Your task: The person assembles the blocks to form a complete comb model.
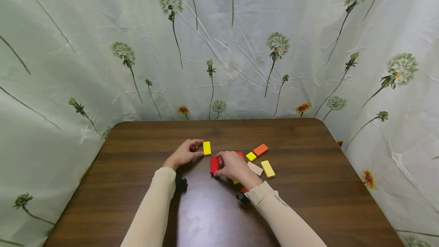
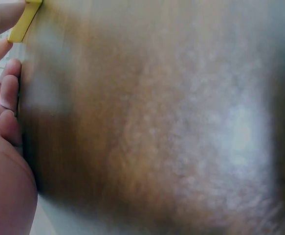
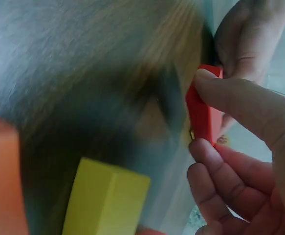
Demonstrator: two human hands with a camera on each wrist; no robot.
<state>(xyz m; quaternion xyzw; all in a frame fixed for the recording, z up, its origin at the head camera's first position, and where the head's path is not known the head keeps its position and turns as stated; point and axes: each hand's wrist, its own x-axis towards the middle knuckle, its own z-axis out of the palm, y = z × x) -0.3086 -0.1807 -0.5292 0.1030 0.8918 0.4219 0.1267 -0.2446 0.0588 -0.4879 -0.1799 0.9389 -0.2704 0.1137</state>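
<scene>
My left hand (image 1: 184,153) pinches a yellow block (image 1: 207,148) between thumb and finger on the dark wooden table. In the left wrist view, that yellow block (image 2: 25,23) shows only at the upper left corner, between two fingertips. Just to its right and nearer to me, my right hand (image 1: 234,166) grips a red block (image 1: 214,165) by its ends. The right wrist view shows the red block (image 3: 208,110) between thumb and fingers, with the left hand behind it. Under the right hand, another yellow block (image 1: 235,182) and a second red block (image 1: 240,154) are partly hidden.
Right of the hands lie an orange block (image 1: 260,149), a small yellow block (image 1: 251,156), a pale wooden block (image 1: 255,169) and a light yellow block (image 1: 268,169). An orange-red block (image 1: 243,190) shows beside the right wrist. A flowered curtain (image 1: 240,68) hangs behind the table (image 1: 137,201).
</scene>
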